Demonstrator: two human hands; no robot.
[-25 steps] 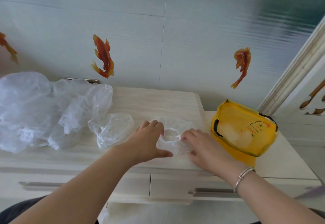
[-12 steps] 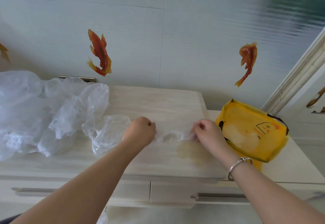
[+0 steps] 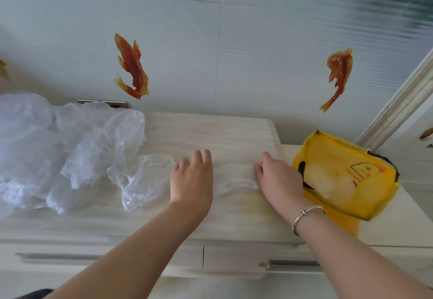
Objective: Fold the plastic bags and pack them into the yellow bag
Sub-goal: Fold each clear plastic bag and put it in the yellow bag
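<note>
A clear plastic bag (image 3: 234,179) lies spread flat on the pale wooden cabinet top (image 3: 210,134), its handle loop toward me. My left hand (image 3: 192,176) presses flat on the bag's left end with straight fingers. At the bag's right end my right hand (image 3: 276,176) rests palm down, a silver bangle on its wrist. The yellow bag (image 3: 346,176) with a duck print lies just right of my right hand, partly over the lower cabinet, with pale shapes showing through it. A heap of crumpled clear plastic bags (image 3: 70,153) fills the left of the top.
A wall (image 3: 234,52) with orange fish stickers runs along the back. A lower cabinet (image 3: 417,223) adjoins on the right, with a door frame (image 3: 398,106) behind it. Drawers with bar handles (image 3: 290,263) face me below the top's front edge.
Both hands held the bag's ends with curled fingers half a second ago; now they lie flat on it. The bag, bunched up a second ago, is stretched out flat.
</note>
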